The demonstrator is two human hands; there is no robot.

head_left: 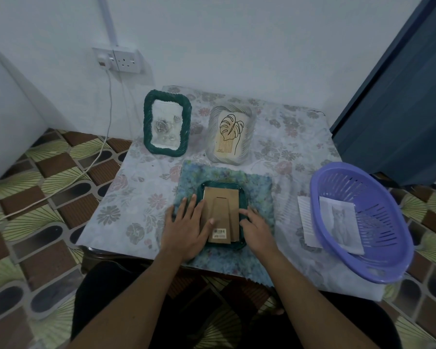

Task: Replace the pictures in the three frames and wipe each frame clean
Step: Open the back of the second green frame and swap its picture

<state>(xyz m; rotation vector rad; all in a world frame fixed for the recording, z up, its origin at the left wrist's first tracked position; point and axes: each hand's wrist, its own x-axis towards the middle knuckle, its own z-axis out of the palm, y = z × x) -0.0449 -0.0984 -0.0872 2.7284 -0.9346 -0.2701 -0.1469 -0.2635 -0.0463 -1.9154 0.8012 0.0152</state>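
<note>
Left grip (186, 222) lies flat, fingers apart, on the backing (222, 200); whether the right grip (256, 225) is clamped is unclear. Hard prying may bend the backing.

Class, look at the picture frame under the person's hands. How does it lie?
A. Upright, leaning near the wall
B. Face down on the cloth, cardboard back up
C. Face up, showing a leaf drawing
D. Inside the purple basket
B: the green frame lies flat on the mottled cloth, with its brown cardboard back and fold-out stand facing up.
</note>
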